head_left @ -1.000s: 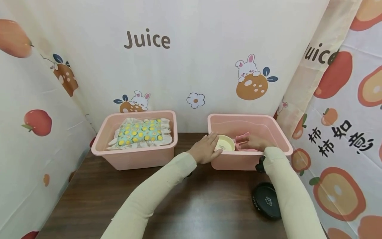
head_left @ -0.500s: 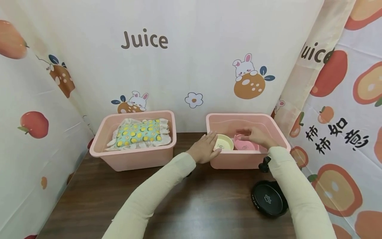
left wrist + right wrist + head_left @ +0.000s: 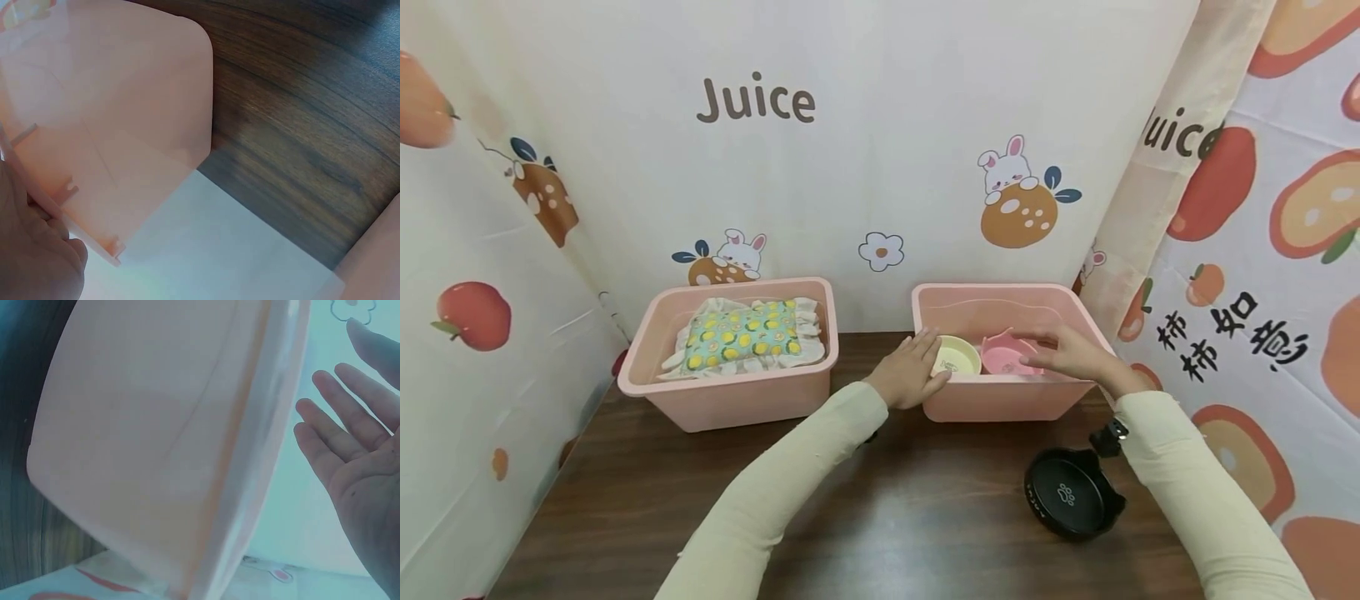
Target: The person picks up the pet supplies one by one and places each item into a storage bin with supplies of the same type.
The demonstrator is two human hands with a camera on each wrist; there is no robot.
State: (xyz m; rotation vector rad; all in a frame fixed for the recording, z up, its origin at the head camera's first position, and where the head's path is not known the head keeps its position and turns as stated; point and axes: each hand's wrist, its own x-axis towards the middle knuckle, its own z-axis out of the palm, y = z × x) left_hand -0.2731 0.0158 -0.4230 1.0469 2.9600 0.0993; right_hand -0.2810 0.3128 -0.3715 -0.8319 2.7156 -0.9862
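Observation:
A pale yellow bowl (image 3: 958, 357) and a pink bowl (image 3: 1002, 358) with pointed ears on its rim sit side by side in the right pink plastic bin (image 3: 992, 403). My left hand (image 3: 910, 373) rests over that bin's left rim with its fingers straight, next to the yellow bowl. Over the bin's right side, my right hand (image 3: 1070, 353) hovers beside the pink bowl. Its fingers are spread and hold nothing, as the right wrist view also shows. A black bowl (image 3: 1070, 493) with a paw print inside stands on the table below the right forearm.
Another pink bin (image 3: 748, 407) stands to the left, holding a lemon-print cushion (image 3: 741, 335) with white frills. Both bins sit on a dark wooden table (image 3: 880, 517) against a fruit-print curtain (image 3: 880, 150). Bare table lies in front of the bins.
My right hand has let go of the pink bowl in the bin and drawn back up and to the right. The left hand stays on the rim. More of the black bowl shows.

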